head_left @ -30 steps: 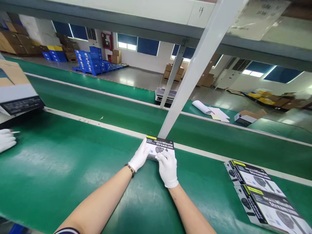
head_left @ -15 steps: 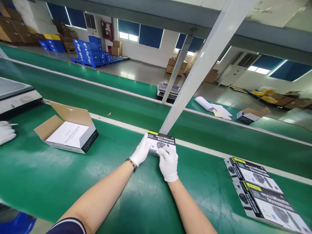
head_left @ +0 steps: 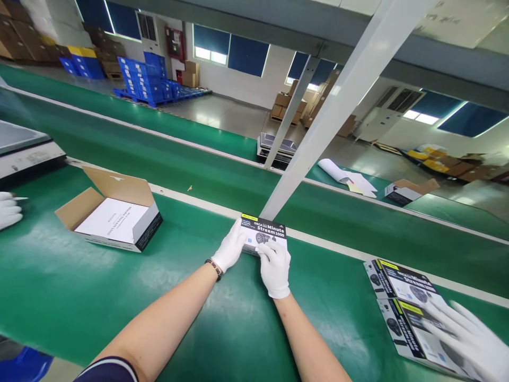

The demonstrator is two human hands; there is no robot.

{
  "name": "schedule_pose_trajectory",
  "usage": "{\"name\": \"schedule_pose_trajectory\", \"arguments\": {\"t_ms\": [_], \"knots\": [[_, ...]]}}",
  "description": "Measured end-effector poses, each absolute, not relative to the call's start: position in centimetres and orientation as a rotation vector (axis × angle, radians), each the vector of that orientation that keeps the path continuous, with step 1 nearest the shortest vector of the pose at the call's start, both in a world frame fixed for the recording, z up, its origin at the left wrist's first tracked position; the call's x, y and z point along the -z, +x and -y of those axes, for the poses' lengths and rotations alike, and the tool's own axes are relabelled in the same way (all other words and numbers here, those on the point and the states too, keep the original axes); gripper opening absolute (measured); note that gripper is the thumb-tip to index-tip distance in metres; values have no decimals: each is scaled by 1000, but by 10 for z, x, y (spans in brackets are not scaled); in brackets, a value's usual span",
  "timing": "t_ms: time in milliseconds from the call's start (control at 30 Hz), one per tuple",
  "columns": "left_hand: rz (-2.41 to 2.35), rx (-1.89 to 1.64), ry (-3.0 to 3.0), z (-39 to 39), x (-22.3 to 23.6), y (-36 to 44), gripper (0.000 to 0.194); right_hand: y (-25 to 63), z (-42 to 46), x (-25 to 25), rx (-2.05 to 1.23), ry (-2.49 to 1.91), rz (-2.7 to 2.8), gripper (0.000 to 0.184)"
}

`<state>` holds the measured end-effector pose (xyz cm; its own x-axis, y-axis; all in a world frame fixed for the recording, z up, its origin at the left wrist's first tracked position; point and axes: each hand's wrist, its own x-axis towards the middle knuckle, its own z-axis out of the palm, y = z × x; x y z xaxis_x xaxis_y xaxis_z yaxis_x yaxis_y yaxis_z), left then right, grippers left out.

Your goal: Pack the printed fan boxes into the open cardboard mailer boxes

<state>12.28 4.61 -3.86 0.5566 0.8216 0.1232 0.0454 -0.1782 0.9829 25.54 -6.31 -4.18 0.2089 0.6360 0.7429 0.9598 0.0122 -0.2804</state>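
Observation:
A closed printed box (head_left: 270, 229) marked "Minute Stream 1000" lies on the green work surface, at the foot of a white post. My left hand (head_left: 230, 245), in a white glove, grips its left side. On the front right part of the same box, my right hand (head_left: 275, 265), also gloved, has its fingers bent and pressed together; the fingertips are partly hidden. To the left stands an open carton (head_left: 109, 217) with its flaps up and a white printed sheet or booklet inside.
At the right, another person's gloved hand (head_left: 465, 334), blurred, is over two printed boxes (head_left: 413, 281). A further gloved hand (head_left: 8, 209) shows at the left edge. The slanting white post (head_left: 330, 101) rises behind my box. A scale-like device (head_left: 27, 151) stands at the left.
Another person's gloved hand has come in from the right over the two printed boxes. My hands and the box between them have stayed in place.

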Motion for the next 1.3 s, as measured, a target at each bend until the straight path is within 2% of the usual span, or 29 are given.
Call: {"name": "schedule_pose_trajectory", "arguments": {"t_ms": [67, 167, 267, 467, 567, 633, 733, 867, 967, 1133, 1300], "knots": [[-759, -812, 1610, -46, 38, 123, 64, 253, 60, 44, 538, -1730, 1413, 13], [-755, -785, 1620, -46, 36, 123, 66, 252, 56, 43, 577, -1740, 1317, 19], [-737, -782, 1645, -47, 34, 122, 66, 259, 58, 34, 520, -1758, 1436, 14], [-650, -737, 1645, -45, 36, 120, 69, 257, 70, 4, 570, -1843, 1516, 38], [-480, -526, 1685, -41, 39, 118, 69, 234, 73, 3, 637, -1922, 1572, 27], [-376, -428, 1739, -40, 41, 115, 66, 229, 76, 6, 746, -2065, 1577, 25], [-365, -399, 1817, -42, 43, 113, 59, 252, 99, 3, 909, -2275, 1519, 17], [-483, -401, 1857, -41, 44, 117, 55, 312, 155, -4, 1035, -2346, 1242, 26], [-490, -511, 1895, -34, 41, 126, 48, 344, 171, 13, 1128, -2386, 979, 32], [-745, -964, 1990, -24, 20, 122, 35, 335, 133, 62, 777, -2265, 1273, 39], [-946, -1322, 2176, -29, -19, 40, 28, 322, 118, 71, 651, -2120, 1435, 39]]}}
